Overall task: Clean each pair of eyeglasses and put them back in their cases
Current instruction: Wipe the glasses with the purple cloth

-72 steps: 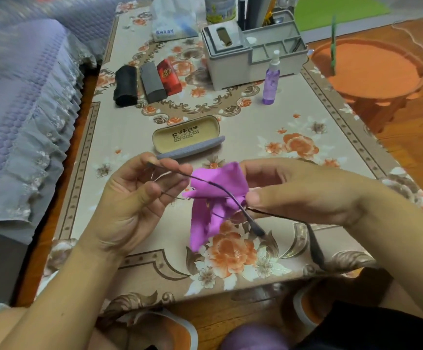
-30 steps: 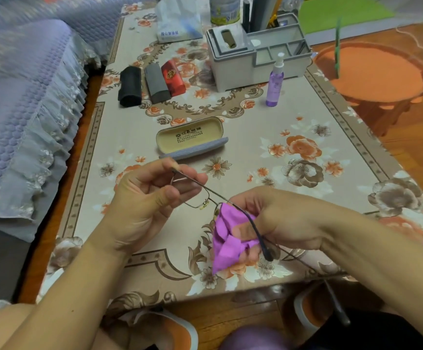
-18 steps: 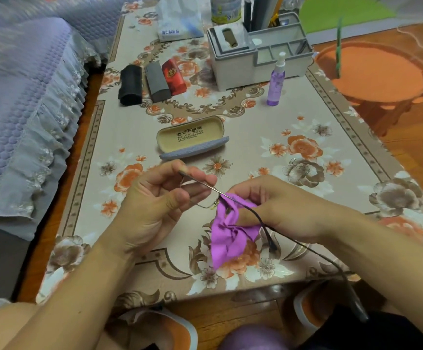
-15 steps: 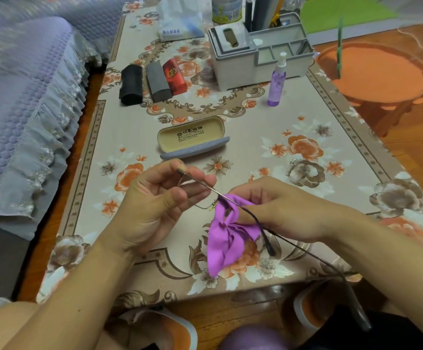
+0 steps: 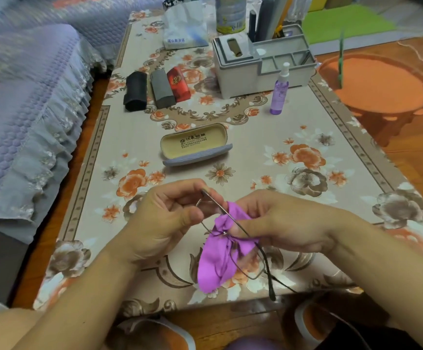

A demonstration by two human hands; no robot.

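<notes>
A home living room — low table under a floral cover, beside a quilted, frilled sofa cover, wooden floor.

Head-worn camera looks forward and down, close over the table.

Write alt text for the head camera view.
Two hands clean wire-framed glasses over a floral table: the left hand holds the frame, the right hand rubs a lens with a purple cloth. Behind lie an open case, three closed cases and a spray bottle.
</notes>
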